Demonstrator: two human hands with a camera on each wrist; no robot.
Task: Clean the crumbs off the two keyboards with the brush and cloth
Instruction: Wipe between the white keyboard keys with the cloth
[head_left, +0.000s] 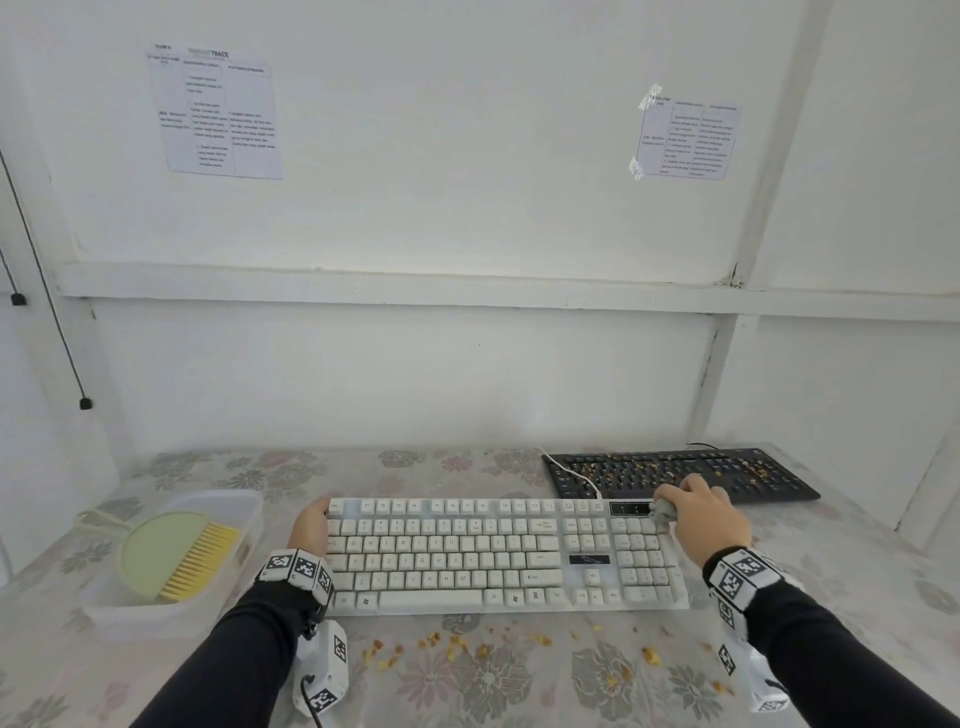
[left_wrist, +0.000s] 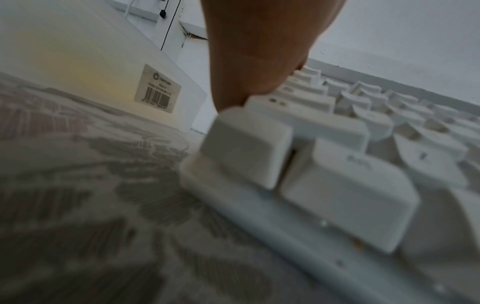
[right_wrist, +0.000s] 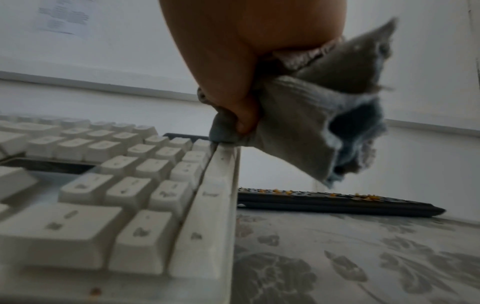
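Note:
The white keyboard (head_left: 498, 551) lies across the middle of the table. My left hand (head_left: 310, 526) grips its left end, fingers down over the edge (left_wrist: 259, 61). My right hand (head_left: 704, 514) holds a bunched grey cloth (head_left: 664, 510) and presses it on the keyboard's top right corner, above the number pad (right_wrist: 298, 123). Behind it to the right lies the black keyboard (head_left: 675, 475), with yellow crumbs scattered over its keys (right_wrist: 337, 202). The green brush (head_left: 182, 553) with yellow bristles lies in a clear plastic tub at the left.
The clear tub (head_left: 244, 506) stands close to the white keyboard's left end. Crumbs (head_left: 467, 644) lie on the floral tablecloth along the keyboard's front edge. A white cable (head_left: 574, 475) crosses the black keyboard. The wall stands right behind the table.

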